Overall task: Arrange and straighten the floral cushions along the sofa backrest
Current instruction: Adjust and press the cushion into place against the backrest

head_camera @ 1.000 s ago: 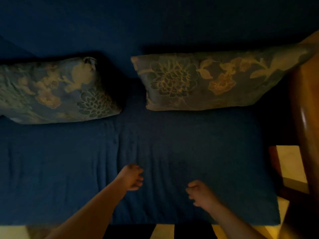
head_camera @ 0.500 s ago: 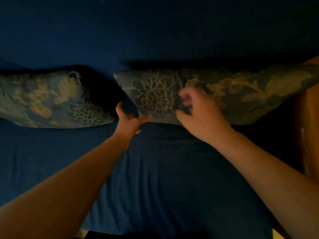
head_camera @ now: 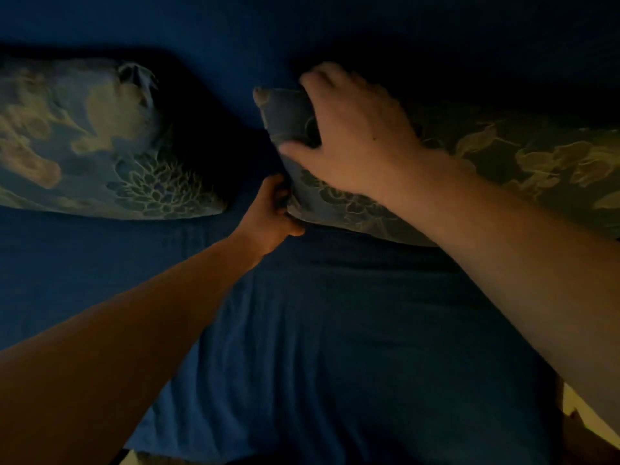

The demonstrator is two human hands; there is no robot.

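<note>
Two floral cushions lean against the dark blue sofa backrest [head_camera: 335, 35]. The left cushion [head_camera: 100, 142] lies untouched at the left edge of the view. The right cushion [head_camera: 503, 169] stretches off to the right. My right hand [head_camera: 355, 135] grips its upper left corner, fingers curled over the top edge and thumb on the front. My left hand [head_camera: 273, 209] pinches the same cushion's lower left corner from below. A dark gap of sofa separates the two cushions.
The blue seat cover [head_camera: 335, 330] fills the lower half of the view, with wrinkles near its middle. A strip of pale floor [head_camera: 577, 411] shows at the bottom right beyond the seat's edge.
Both hands have gone from resting low over the seat up to the right cushion and closed on its left end. My view has come closer to the backrest.
</note>
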